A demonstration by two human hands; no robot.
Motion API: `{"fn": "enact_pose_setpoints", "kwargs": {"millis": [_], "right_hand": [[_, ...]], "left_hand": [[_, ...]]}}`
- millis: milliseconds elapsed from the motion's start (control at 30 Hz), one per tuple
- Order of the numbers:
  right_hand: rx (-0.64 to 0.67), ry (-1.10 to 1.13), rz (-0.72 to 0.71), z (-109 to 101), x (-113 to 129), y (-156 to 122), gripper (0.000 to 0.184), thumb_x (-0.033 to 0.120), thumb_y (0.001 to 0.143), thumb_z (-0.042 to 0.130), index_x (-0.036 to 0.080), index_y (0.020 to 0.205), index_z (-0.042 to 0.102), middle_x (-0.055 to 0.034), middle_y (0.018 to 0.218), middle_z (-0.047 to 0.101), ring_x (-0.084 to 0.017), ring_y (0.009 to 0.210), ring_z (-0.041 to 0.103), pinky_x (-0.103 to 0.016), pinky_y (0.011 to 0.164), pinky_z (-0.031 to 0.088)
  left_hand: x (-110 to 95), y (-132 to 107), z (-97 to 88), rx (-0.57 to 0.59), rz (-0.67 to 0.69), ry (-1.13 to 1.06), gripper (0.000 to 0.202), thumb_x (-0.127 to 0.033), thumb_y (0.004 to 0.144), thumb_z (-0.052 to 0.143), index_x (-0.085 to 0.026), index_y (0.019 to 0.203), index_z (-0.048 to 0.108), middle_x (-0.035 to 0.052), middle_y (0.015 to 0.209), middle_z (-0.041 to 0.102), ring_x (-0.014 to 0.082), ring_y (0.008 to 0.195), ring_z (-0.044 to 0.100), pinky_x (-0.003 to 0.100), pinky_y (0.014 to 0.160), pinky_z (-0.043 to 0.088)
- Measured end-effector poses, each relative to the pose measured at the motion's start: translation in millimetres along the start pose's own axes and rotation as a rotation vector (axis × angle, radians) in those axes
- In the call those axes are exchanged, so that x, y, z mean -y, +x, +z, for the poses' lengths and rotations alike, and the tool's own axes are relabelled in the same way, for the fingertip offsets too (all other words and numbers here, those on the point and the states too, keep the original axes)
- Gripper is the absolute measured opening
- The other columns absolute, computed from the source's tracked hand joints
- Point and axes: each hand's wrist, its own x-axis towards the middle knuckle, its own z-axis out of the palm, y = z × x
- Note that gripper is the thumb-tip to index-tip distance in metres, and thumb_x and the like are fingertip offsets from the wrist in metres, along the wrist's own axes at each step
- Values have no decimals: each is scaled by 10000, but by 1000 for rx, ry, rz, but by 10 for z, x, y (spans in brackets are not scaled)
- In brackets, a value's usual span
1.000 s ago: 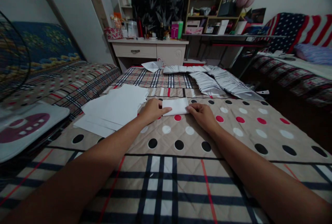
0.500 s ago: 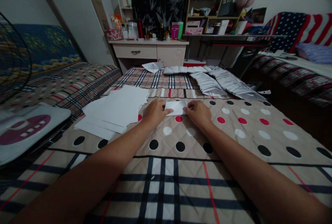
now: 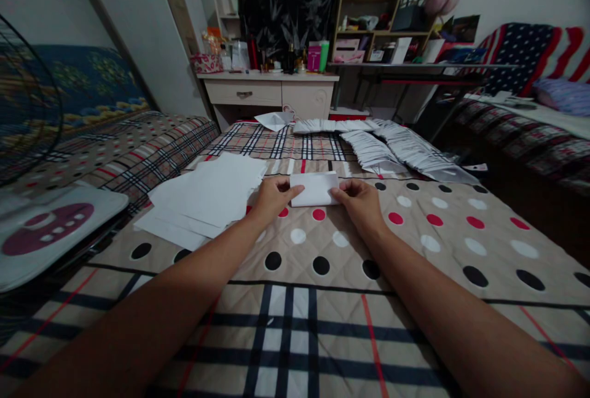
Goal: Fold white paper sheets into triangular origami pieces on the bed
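Between my two hands is a small white folded paper (image 3: pixel 314 190), held just above the dotted bedspread. My left hand (image 3: pixel 271 197) pinches its left edge, thumb on the near face and fingers behind. At the opposite edge my right hand (image 3: pixel 362 199) grips it the same way. Left of my left hand lies a loose, fanned stack of white paper sheets (image 3: pixel 207 192). Beyond my right hand, rows of folded white papers (image 3: pixel 374 153) lie packed closely together on the bed.
The bed's patterned quilted cover (image 3: pixel 341 318) spreads beneath my arms. A folded white sheet (image 3: pixel 274 120) lies at the far edge, before a drawer cabinet (image 3: pixel 244 92). At left is a white folding table (image 3: pixel 59 229) with a purple print, near a fan (image 3: pixel 27 97).
More of the folded paper's face shows now, taller and tilted up toward me. My hands have moved slightly apart at its edges.
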Motion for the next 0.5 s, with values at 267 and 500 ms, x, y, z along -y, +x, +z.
{"fn": "enact_pose_setpoints", "kwargs": {"millis": [267,500], "right_hand": [[-13,205,-2,-4,97,-25,237,379,698,673,143,705,696,0,620,624,-113,564,489,-237,537,360],[-42,218,93,-10,223,-93,234,360,620,743,133,658,701,4,538,600,-98,473,455,-230,449,341]], "left_hand": [[-84,-49,-5,71,-6,-88,257,-382,672,726,-138,625,661,2,597,614,106,540,508,226,511,403],[37,-5,-5,-48,58,-118,275,-416,714,715,-145,674,690,12,686,628,141,664,558,242,586,442]]}}
